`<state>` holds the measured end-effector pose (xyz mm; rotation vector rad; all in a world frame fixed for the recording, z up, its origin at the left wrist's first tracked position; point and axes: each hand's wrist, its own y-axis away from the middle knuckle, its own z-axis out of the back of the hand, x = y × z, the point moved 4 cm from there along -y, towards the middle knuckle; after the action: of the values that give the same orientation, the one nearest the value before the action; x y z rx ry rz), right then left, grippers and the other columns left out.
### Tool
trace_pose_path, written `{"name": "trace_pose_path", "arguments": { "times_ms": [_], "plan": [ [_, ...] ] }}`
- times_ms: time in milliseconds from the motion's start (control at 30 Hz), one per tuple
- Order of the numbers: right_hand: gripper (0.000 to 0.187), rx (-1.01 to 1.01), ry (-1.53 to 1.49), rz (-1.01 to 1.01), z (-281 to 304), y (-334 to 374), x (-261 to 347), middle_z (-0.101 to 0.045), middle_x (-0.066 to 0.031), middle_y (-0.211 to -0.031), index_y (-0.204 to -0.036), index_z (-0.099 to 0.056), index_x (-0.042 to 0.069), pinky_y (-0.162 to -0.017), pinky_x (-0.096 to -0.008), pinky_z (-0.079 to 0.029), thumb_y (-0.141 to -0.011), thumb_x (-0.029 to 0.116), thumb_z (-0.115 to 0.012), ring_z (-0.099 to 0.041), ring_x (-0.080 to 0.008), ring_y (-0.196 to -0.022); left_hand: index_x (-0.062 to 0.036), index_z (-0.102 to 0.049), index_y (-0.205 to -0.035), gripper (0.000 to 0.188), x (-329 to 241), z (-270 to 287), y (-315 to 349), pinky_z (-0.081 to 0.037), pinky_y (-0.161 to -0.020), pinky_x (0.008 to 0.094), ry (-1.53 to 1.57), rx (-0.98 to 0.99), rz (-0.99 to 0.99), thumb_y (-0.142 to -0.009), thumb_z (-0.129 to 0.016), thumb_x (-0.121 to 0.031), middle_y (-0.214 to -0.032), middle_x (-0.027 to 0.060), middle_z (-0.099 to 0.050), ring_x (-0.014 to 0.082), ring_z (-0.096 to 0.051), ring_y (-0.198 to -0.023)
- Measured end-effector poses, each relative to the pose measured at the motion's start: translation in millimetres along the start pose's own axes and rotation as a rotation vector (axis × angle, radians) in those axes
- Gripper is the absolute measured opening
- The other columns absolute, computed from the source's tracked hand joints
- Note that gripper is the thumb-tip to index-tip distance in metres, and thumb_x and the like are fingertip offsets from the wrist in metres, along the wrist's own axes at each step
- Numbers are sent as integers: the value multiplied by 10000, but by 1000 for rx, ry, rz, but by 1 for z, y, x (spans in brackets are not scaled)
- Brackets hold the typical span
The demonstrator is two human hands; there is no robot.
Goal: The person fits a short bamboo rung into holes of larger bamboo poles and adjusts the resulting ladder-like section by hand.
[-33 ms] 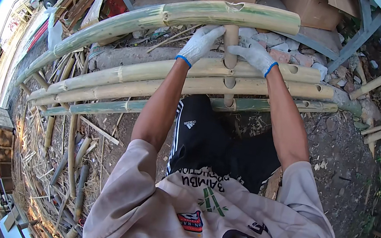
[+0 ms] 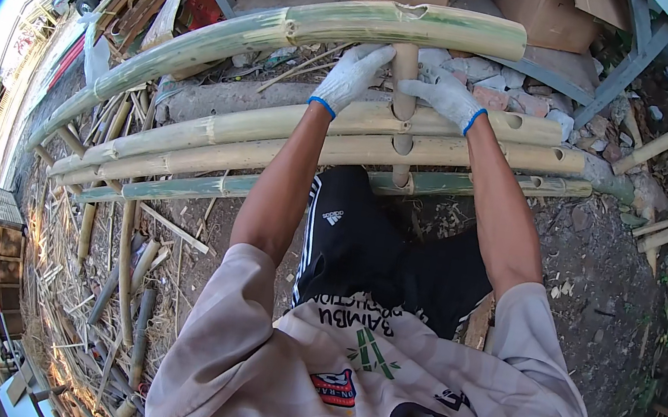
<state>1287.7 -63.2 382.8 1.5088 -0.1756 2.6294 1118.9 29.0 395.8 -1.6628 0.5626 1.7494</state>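
Your two gloved hands are at the peg (image 2: pixel 405 71), upper middle of the frame, which stands between the upper pole (image 2: pixel 329 22) and the second pole (image 2: pixel 277 124). Your right hand (image 2: pixel 448 94) lays its thumb across the peg, while your left hand (image 2: pixel 349 80) is at its other side, fingertips close under the upper pole. I cannot tell whether either hand is clamped on the peg, since the far sides of the fingers are hidden.

Watch those fingers first: if the upper pole dropped or were driven down, they could be pinched in the gap against the second pole.

The peg also shows in the third pole (image 2: pixel 273 153) and reaches the lowest pole (image 2: pixel 241 187), so a twist at the top could bind it in the lower holes. How far its upper end sits in the upper pole cannot be told; if it is shallow, it could slip out under a sideways pull.

Forcing it off-line might split the upper pole at its notch (image 2: pixel 411 11), where the wall is cut away. The rungs (image 2: pixel 71 139) at the left of the frame link the poles too, so levering here could strain them. The rubble (image 2: pixel 510 88) at upper right looks uneven; a shift of footing could spoil your aim.
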Motion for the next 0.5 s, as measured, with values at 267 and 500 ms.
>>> {"name": "trace_pose_path", "arguments": {
  "times_ms": [267,500],
  "plan": [
    [667,60,156,-30,3,14,22,-640,-164,-1336,-1422,-549,22,-1041,-352,-465,-903,401,-730,-609,-253,-1194,-9,-499,-1429,557,22,-5,-18,-455,-1060,400,431,58,59,-1018,-580,-376,-1410,138,-575,245,-582,-1248],
    [506,-35,381,-25,29,31,-29,-698,-133,-1226,-1334,-625,25,-1009,-329,-477,-947,347,-674,-636,-232,-1124,-34,-474,-1438,534,22,-16,-37,-407,-1110,454,443,80,20,-1034,-542,-375,-1413,142,-557,282,-542,-1297]
  ]
}}
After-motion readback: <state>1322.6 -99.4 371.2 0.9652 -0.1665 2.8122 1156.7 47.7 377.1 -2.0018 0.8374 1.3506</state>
